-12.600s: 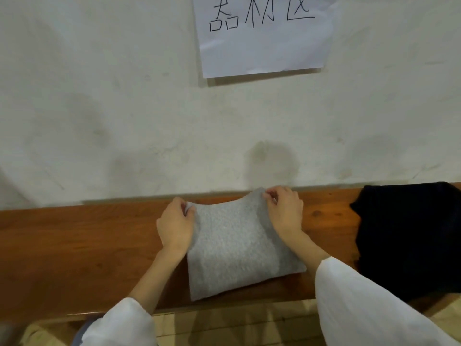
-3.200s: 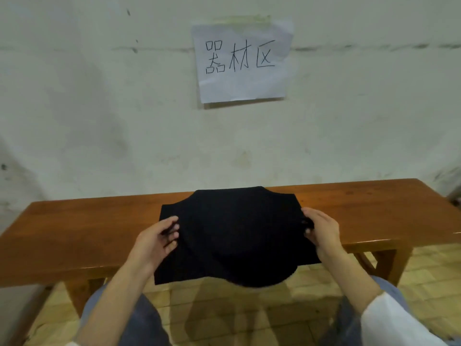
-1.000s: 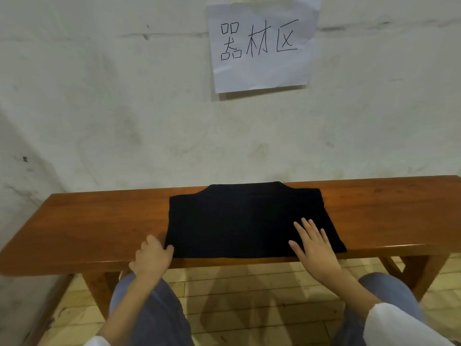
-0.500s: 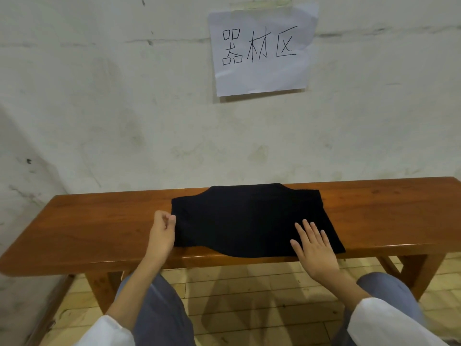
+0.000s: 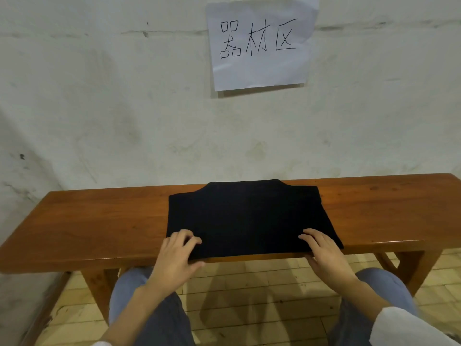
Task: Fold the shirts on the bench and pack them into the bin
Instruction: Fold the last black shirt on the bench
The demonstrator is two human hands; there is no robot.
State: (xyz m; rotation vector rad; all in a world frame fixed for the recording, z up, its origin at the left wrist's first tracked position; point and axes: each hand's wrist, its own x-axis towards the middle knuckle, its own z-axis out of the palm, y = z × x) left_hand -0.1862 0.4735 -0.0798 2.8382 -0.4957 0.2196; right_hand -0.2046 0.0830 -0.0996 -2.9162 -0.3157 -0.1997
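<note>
black shirt lay flat and part-folded at mid surface, near hem along the front lip. your left grip had fingers curled over the near-left corner with the thumb under the edge. your right grip pinched the near-right corner the same way.

judged: light, soft cloth, limp, no stiffness to keep a fold. it would likely sag between the corners if lifted, and could slide on the polished wood. best hold: both near corners, all layers pinched together, raised evenly. bin not in view.
</note>
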